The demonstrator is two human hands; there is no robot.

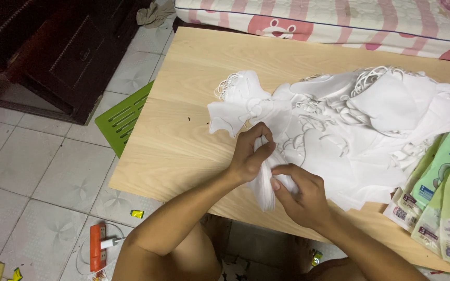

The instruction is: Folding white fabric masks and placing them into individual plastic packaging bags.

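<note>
Closest in, the right hand (300,195) pinches the lower side of a small stack of white face masks (264,182), fingers closed on it. The left hand (250,153) grips the same stack from above, curled tight around its top edge. The stack sits upright at the near edge of the light wooden table (183,104). Just beyond, a big loose pile of white masks (370,119) sprawls across the tabletop. Green printed packets (443,203) lie at the right. A green slatted panel (123,117) leans beside the table on the tiled floor (43,171).
</note>
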